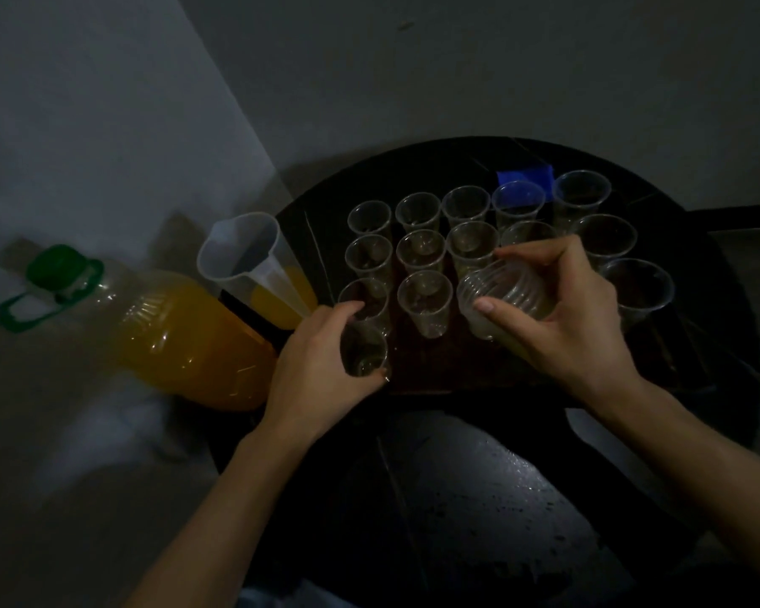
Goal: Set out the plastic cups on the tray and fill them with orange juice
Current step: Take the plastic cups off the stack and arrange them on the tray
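Over a dozen plastic cups point(424, 296), seemingly empty, stand in rows on the tray point(435, 375), centre frame. Left hand point(312, 379): fingers curled round one cup point(365, 351) at the tray's lower-left corner. Right hand point(562, 313): fingers clamped on the tilted cup stack point(505, 291). Step: setting out. Next: seat this cup, peel another. Juice bottle point(185, 335) and jug point(246, 261), left of frame, not yet poured.

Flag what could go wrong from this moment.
1. The left hand holds a single cup beside tightly packed empty cups on the tray; neighbours could topple.
2. The right hand holds a tilted stack of cups low over the rows and may clip rims.
3. The jug of juice stands at the table edge near the left hand; a knock might spill it.
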A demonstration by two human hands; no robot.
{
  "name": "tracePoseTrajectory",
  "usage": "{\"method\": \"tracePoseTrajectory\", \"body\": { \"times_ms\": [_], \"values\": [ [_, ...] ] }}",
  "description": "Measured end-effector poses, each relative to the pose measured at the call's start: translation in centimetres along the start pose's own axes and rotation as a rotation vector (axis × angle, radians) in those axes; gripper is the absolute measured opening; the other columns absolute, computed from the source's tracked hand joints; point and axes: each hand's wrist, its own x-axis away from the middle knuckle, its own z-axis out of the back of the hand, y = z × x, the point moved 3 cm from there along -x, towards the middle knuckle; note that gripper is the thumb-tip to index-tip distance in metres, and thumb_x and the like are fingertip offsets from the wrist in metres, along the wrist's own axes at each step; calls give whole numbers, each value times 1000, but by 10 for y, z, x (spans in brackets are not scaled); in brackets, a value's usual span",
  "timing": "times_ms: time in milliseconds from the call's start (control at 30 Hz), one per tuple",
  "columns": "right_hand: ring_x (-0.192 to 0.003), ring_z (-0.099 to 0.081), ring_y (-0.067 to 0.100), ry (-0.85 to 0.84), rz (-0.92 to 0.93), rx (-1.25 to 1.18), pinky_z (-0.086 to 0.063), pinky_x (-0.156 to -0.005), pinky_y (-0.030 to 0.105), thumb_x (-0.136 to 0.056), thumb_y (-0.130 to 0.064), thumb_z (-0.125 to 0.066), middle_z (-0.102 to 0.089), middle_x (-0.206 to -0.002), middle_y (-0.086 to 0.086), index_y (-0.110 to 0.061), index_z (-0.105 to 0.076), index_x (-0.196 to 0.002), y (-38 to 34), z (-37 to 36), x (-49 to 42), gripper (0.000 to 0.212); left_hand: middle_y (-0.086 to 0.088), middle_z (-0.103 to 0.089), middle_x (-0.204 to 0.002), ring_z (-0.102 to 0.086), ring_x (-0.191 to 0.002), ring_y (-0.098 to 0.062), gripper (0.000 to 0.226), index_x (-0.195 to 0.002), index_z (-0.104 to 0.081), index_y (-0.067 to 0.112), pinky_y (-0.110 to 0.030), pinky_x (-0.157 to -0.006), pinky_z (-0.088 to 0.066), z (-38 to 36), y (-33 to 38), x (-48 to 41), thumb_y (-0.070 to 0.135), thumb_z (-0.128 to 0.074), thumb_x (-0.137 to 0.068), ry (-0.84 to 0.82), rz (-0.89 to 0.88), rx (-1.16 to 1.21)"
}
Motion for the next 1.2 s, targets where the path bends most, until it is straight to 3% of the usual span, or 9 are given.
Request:
{"method": "tracePoseTrajectory", "body": {
  "times_ms": [167, 300, 533, 767, 900, 967, 1067, 1133, 1200],
  "values": [
    [-112, -58, 0, -2, 0, 6, -52, -94, 28, -72, -60, -69, -59, -120, -13, -27, -47, -119, 1, -1, 0, 62, 13, -43, -138, -45, -122, 0, 83, -146, -45, 29, -20, -98, -41, -7, -5, -1, 35, -85, -74, 29, 39, 17],
    [-110, -59, 1, -4, 10, 13, -52, -92, 28, -73, -59, -70, -59, -119, -13, -27, -47, -120, 2, 0, 0, 61, 12, -42, -139, -47, -122, -3, 80, -144, -47, 28, -26, -101, -45, -8, -7, 0, 36, -85, -75, 49, 51, 50],
    [-111, -57, -5, -3, -6, 7, -49, -92, 19, -72, -61, -69, -58, -119, -19, -28, -46, -118, 4, 0, 1, 61, 22, -39, -126, -42, -114, 6, 73, -139, -51, 32, -10, -86, -36, -13, -6, 0, 39, -85, -75, 42, 45, 27],
    [-112, -59, 0, 8, 10, 6, -54, -94, 34, -73, -60, -70, -60, -121, -14, -27, -47, -119, 6, 1, 2, 61, 15, -43, -130, -44, -115, 1, 72, -136, -53, 30, -18, -93, -43, -12, -5, -1, 44, -85, -73, 49, 18, 8],
    [-111, -60, 2, 12, 7, 16, -53, -93, 33, -74, -59, -71, -62, -120, -10, -29, -47, -118, 7, 3, 3, 60, 9, -46, -130, -48, -117, -7, 74, -136, -55, 27, -29, -93, -48, -9, -8, -1, 66, -71, -75, 72, 10, -22],
    [-110, -59, 1, 20, -3, 7, -52, -92, 29, -73, -61, -70, -62, -119, -11, -29, -47, -117, 7, 3, 2, 59, 7, -50, -126, -53, -114, -8, 66, -130, -59, 24, -29, -88, -51, 1, -9, -2, 70, -57, -84, 175, 14, 46],
    [-108, -60, -1, 25, -28, -35, -51, -90, 22, -73, -62, -69, -62, -117, -12, -27, -49, -117, 5, 3, 2, 60, 3, -59, -117, -57, -103, 0, 32, -115, -63, 26, -19, -83, -49, 22, 1, -10, 49, -45, -103, 311, -39, 229],
    [-108, -61, 0, 26, -33, -70, -51, -89, 20, -73, -62, -68, -62, -117, -11, -25, -50, -117, 4, 1, 2, 61, 4, -63, -114, -60, -104, -2, 30, -110, -64, 28, -22, -83, -49, 34, 17, -18, 45, -40, -104, 264, -59, 393],
    [-108, -61, 1, 24, -34, -107, -50, -89, 17, -73, -63, -67, -62, -118, -10, -23, -52, -118, 1, -1, 3, 62, 6, -66, -113, -63, -105, -6, 37, -109, -67, 28, -28, -85, -51, 38, 40, -28, 51, -41, -98, 93, -31, 502]
  ]
}}
